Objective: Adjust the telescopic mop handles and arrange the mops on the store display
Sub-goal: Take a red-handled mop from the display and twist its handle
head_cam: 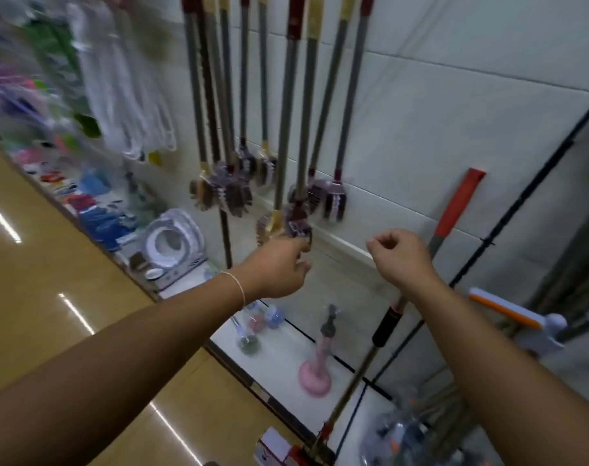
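Several telescopic mops hang head-down on the white wall, with grey poles and red or yellow grips at the top. My left hand reaches up to the lowest one, fingers closed around its yellow-collared head. My right hand hovers to the right with its fingers curled and nothing in them. Another mop handle with a red grip and a black collar leans against the wall. It passes behind my right wrist without being gripped.
A low white shelf below holds a pink plunger and small round brushes. Bagged goods hang at the left above a white toilet seat. An orange-and-white tool sticks out at the right. The tan floor lies left.
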A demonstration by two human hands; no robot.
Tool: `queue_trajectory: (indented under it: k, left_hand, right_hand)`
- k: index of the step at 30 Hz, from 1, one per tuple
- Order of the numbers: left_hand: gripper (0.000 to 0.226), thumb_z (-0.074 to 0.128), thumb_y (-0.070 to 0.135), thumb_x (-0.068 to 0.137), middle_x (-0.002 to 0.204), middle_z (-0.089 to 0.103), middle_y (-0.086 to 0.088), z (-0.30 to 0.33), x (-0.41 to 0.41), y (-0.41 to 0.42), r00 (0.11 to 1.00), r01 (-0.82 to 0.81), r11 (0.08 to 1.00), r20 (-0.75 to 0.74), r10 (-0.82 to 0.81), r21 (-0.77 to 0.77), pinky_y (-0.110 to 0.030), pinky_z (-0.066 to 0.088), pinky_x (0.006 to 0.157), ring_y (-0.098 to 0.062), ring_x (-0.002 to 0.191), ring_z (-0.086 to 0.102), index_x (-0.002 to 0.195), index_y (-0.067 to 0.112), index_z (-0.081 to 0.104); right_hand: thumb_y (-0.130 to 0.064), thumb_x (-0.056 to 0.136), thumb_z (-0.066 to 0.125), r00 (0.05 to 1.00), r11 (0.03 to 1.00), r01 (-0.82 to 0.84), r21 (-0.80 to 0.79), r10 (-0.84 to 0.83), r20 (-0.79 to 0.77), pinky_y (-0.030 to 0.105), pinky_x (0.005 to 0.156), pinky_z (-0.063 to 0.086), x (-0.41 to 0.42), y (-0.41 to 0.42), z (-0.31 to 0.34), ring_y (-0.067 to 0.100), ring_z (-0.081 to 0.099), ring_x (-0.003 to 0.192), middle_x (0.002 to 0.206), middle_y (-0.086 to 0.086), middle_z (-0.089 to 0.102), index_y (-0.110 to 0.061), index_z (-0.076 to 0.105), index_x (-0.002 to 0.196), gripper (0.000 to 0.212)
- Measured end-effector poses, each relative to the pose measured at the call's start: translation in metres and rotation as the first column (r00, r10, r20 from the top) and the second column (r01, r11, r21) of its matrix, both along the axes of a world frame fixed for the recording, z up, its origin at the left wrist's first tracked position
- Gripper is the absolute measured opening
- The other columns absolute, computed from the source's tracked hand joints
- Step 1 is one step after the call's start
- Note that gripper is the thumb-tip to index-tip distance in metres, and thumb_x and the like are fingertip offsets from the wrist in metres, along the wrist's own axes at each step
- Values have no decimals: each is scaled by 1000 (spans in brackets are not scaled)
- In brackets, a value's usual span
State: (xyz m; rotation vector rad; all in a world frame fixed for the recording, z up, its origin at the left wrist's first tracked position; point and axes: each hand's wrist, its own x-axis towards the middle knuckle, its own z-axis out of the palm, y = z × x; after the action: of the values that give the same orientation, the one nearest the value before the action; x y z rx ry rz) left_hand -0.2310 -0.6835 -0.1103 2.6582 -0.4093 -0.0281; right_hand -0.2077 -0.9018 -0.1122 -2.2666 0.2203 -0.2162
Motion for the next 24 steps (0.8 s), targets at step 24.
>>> queue_trajectory:
  k: [24]
  left_hand:
    - [45,52,30,95,128,59,-16,-143,91,-117,882,364,928,-293,-370,-76,-40,47,98,-30,114,58,135,9,49]
  right_hand:
    - [-32,94,61,871,874,479,82,-461,-172,27,88,40,74,-88,-94,26,55,118,128,8,54,-9,41,142,58]
